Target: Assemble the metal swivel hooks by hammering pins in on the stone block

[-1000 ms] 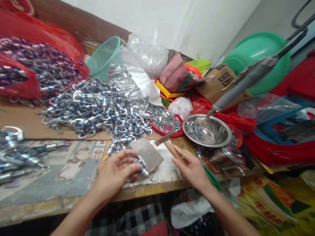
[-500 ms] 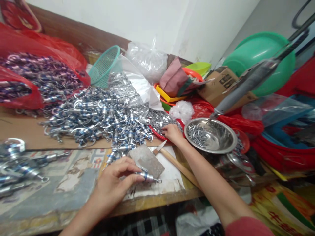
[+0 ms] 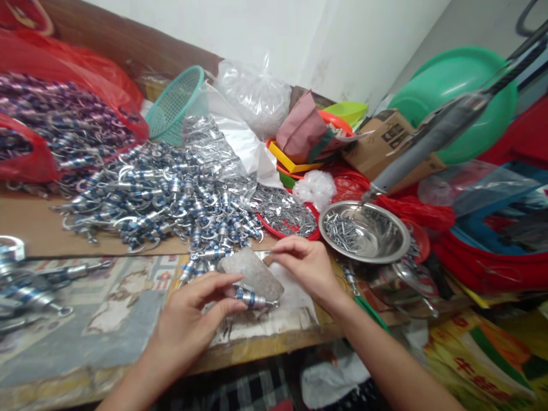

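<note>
White wall point(image 3: 274, 25) rises behind a crowded bench point(image 3: 141, 314), whose front edge slants slightly up toward the right. Both forearms enter from the bottom of the view and lean inward, so the two hands come close together, well apart from touching, over the near part of the bench.

The left hand point(image 3: 194, 314) is turned with its back toward the camera, wrist low, fingers curved over and pointing right, thumb stretched out beneath them. Its grip is closed to a pinch on a metal fitting point(image 3: 250, 298) with a blue band, which lies nearly level, its ringed tip pointing right, in front of a grey block point(image 3: 252, 274).

The right hand point(image 3: 306, 268) reaches in from the right, wrist bent, fingers arched and pointing left near the block's far right side. Its thumb and fingertips are drawn near each other; whether its grip has hold of anything I cannot tell.

Beyond the hands sit a heap of similar fittings point(image 3: 158, 194), a red tray point(image 3: 285, 214) of small metal pieces and a steel bowl point(image 3: 381, 240) of pins.
</note>
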The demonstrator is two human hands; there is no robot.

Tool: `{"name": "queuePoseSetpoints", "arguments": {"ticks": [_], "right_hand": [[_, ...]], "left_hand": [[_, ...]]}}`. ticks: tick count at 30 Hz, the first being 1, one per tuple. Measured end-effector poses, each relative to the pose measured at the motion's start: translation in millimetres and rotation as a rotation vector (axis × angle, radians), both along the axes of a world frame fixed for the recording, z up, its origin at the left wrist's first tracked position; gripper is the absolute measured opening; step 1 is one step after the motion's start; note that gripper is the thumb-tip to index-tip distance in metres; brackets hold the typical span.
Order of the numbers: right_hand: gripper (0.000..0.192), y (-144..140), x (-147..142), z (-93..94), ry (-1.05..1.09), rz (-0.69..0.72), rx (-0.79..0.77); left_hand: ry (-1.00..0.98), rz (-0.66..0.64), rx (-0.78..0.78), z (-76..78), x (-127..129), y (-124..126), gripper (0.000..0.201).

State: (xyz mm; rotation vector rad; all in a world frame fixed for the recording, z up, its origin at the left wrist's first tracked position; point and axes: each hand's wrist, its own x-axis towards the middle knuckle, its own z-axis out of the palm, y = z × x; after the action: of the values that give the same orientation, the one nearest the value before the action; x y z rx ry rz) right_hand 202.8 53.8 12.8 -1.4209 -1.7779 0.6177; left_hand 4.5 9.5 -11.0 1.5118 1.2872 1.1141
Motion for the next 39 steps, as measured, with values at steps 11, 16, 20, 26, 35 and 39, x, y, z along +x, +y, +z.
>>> {"name": "queuePoseSetpoints", "arguments": {"ticks": [11,16,20,26,35,39], "right_hand": [[0.014,-49.4,-30.5,-0.8,0.315,0.220,-0.063],[0.028,-57.7,-19.0,-11.2,-0.026,0.335,0.403],[0.023,-57.9,-9.6,-16.5,-0.279,0.437,0.729],[0.023,-55.8,-6.2,-8.1,-0.262,0.452,0.750],[0.019,-61.1,-13.9,-8.4,0.005,0.374,0.507],[0.013,-66.7,-20.7,-6.4,0.105,0.290,0.354]], "left_hand": [[0.003,-0.052,0.072,2.4,0.7,-2.6,0.014],[-0.092,-0.045,-0.036,11.5,-1.1,-4.0,0.008],[0.024,-0.124,-0.005,15.8,-1.3,-5.2,0.010],[0.145,-0.161,0.195,20.7,-1.2,-6.7,0.013],[0.034,-0.238,-0.033,25.8,-3.7,-12.3,0.014],[-0.208,-0.076,-0.294,15.6,5.2,-17.6,0.028]]}}
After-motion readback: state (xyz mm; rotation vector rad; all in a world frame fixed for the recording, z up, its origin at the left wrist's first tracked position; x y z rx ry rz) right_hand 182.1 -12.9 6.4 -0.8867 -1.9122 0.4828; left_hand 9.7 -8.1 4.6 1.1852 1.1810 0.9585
